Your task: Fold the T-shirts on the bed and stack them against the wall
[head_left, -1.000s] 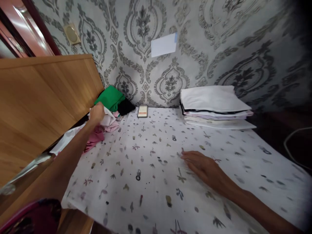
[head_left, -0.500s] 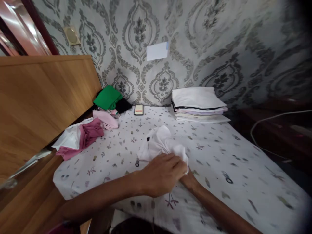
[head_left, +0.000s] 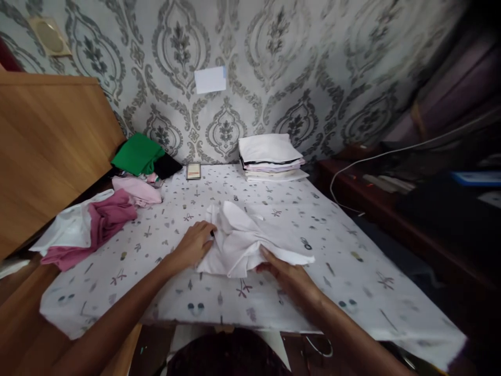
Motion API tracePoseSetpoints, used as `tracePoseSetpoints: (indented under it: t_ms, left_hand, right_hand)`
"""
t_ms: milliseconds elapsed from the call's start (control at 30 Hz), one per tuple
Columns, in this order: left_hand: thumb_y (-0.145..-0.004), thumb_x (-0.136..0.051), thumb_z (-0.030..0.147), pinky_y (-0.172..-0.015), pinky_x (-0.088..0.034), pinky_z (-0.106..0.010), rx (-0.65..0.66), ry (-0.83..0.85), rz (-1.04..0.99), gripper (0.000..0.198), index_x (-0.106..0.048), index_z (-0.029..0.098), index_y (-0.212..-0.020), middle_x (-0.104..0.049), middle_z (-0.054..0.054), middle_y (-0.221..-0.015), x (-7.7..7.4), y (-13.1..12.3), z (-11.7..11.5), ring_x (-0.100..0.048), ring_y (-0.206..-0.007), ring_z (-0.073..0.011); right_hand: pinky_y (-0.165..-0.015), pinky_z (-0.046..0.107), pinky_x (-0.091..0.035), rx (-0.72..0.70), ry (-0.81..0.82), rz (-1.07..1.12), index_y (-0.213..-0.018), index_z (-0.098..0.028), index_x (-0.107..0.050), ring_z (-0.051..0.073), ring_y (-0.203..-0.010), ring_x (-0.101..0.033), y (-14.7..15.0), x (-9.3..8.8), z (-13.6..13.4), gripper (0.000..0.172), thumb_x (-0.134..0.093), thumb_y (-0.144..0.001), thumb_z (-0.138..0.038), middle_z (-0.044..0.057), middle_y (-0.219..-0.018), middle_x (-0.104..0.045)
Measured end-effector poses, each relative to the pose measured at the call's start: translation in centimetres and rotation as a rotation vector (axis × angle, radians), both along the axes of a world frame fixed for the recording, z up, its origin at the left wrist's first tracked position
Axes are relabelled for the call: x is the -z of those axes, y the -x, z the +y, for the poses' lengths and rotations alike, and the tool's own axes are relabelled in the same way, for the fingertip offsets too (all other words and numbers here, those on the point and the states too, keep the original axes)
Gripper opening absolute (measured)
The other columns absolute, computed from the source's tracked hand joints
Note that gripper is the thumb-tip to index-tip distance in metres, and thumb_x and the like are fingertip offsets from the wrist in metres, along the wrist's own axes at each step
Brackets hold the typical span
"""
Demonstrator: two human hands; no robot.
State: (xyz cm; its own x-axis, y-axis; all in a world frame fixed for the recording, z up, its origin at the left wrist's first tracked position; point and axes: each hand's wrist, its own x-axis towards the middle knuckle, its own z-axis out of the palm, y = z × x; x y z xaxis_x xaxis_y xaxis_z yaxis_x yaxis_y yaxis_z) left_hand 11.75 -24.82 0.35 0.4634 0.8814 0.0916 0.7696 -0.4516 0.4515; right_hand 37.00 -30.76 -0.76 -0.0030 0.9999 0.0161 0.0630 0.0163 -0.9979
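A crumpled white garment (head_left: 242, 237) lies in the middle of the patterned sheet (head_left: 344, 245) that covers the table. My left hand (head_left: 194, 244) grips its left edge, fingers curled into the fabric. My right hand (head_left: 287, 274) pinches its lower right edge near the front of the table. The cloth is bunched and partly spread between the two hands.
A heap of pink, maroon and white clothes (head_left: 92, 222) lies at the left, with green cloth (head_left: 138, 154) and black cloth (head_left: 167, 166) behind it. A stack of folded clothes (head_left: 270, 156) sits by the wall. A small box (head_left: 193, 171) stands nearby. A wooden panel (head_left: 43, 151) rises on the left.
My left hand took the white garment from the heap at the left and brought it to the middle. Both hands now hold it apart, spreading it. The view has swung to the right.
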Motion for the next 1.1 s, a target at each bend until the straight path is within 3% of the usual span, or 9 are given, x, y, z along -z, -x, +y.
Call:
tracePoseSetpoints:
  t_ms: [133, 367, 467, 567, 700, 767, 833, 933, 1100]
  left_hand:
    - [-0.091, -0.049, 0.018, -0.09, -0.046, -0.041, -0.046, -0.096, -0.033, 0.016, -0.062, 0.023, -0.098, -0.062, -0.007, -0.102, 1.4, -0.1, 0.5, -0.056, -0.101, -0.0259]
    - [-0.091, -0.049, 0.017, -0.085, -0.046, -0.037, -0.107, -0.179, -0.121, 0.012, -0.058, 0.021, -0.086, -0.06, -0.005, -0.09, 2.9, -0.1, 1.1, -0.057, -0.091, -0.0228]
    - [-0.091, -0.049, 0.016, -0.085, -0.046, -0.037, -0.096, -0.203, -0.128, 0.011, -0.057, 0.021, -0.086, -0.061, -0.005, -0.091, 3.0, 0.0, 1.2, -0.057, -0.092, -0.0225]
    - [-0.09, -0.05, 0.016, -0.086, -0.047, -0.038, -0.091, -0.222, -0.122, 0.01, -0.058, 0.022, -0.087, -0.061, -0.005, -0.093, 3.1, 0.0, 1.1, -0.058, -0.093, -0.0227]
    - [-0.092, -0.05, 0.02, -0.088, -0.047, -0.04, -0.071, -0.232, -0.118, 0.009, -0.059, 0.022, -0.091, -0.062, -0.006, -0.097, 3.0, 0.1, 0.5, -0.057, -0.096, -0.0238]
    - [-0.093, -0.049, 0.023, -0.088, -0.047, -0.04, -0.063, -0.239, -0.116, 0.01, -0.06, 0.022, -0.093, -0.062, -0.007, -0.098, 2.9, 0.2, 0.3, -0.056, -0.096, -0.0243]
    - [-0.094, -0.049, 0.026, -0.087, -0.047, -0.041, -0.065, -0.247, -0.108, 0.012, -0.059, 0.021, -0.091, -0.061, -0.007, -0.096, 2.8, 0.2, 0.2, -0.055, -0.094, -0.0243]
    - [-0.096, -0.049, 0.033, -0.084, -0.046, -0.039, -0.06, -0.235, -0.092, 0.02, -0.058, 0.021, -0.083, -0.059, -0.006, -0.091, 2.5, 0.2, 0.1, -0.055, -0.089, -0.0233]
    - [-0.095, -0.054, 0.047, -0.086, -0.043, -0.039, 0.001, -0.179, -0.095, 0.03, -0.059, 0.02, -0.082, -0.061, -0.005, -0.089, 2.1, 0.2, -0.6, -0.057, -0.093, -0.0235]
  right_hand:
    - [-0.075, 0.042, -0.06, -0.056, 0.115, 0.022, -0.073, -0.024, -0.072, 0.025, -0.069, -0.069, -1.3, 0.4, -2.1, 0.042, -0.063, -0.082, -0.064, 0.007, -0.072, -0.073]
    - [-0.089, 0.042, -0.055, -0.033, -0.053, -0.177, -0.058, -0.024, -0.067, 0.027, -0.078, -0.069, -2.2, 1.5, -2.5, 0.048, -0.06, -0.085, -0.063, 0.006, -0.071, -0.073]
    - [-0.081, 0.043, -0.056, 0.158, -0.06, -0.187, -0.062, -0.022, -0.064, 0.028, -0.077, -0.067, -2.9, 2.1, -1.9, 0.046, -0.064, -0.081, -0.063, 0.007, -0.07, -0.07]
    - [-0.072, 0.041, -0.057, 0.504, -0.158, -0.135, -0.097, -0.02, -0.064, 0.028, -0.082, -0.067, -4.2, 2.8, -1.6, 0.046, -0.067, -0.078, -0.062, 0.008, -0.09, -0.071]
    - [-0.096, 0.057, -0.051, 0.778, -0.488, -0.414, -0.124, -0.026, -0.055, 0.035, -0.12, -0.058, -4.9, 2.1, -3.0, 0.049, -0.064, -0.084, -0.053, 0.016, -0.128, -0.06]
    - [-0.101, 0.061, -0.047, 0.612, -0.657, -0.639, -0.12, -0.031, -0.059, 0.036, -0.123, -0.056, -4.1, 1.1, -3.8, 0.032, -0.058, -0.09, -0.043, 0.015, -0.125, -0.061]
    - [-0.097, 0.056, -0.052, 0.252, -0.765, -0.791, -0.115, -0.033, -0.063, 0.033, -0.116, -0.061, -2.5, 0.1, -4.2, 0.023, -0.054, -0.094, -0.034, 0.012, -0.117, -0.066]
    - [-0.091, 0.05, -0.058, -0.157, -0.764, -0.999, -0.112, -0.03, -0.065, 0.033, -0.109, -0.064, 0.5, -0.4, -3.5, 0.023, -0.061, -0.089, -0.031, 0.011, -0.117, -0.068]
    - [-0.075, 0.044, -0.061, -0.14, -0.686, -1.305, -0.093, -0.028, -0.066, 0.033, -0.096, -0.067, 3.2, -0.2, -1.7, 0.011, -0.067, -0.083, -0.023, 0.01, -0.099, -0.07]
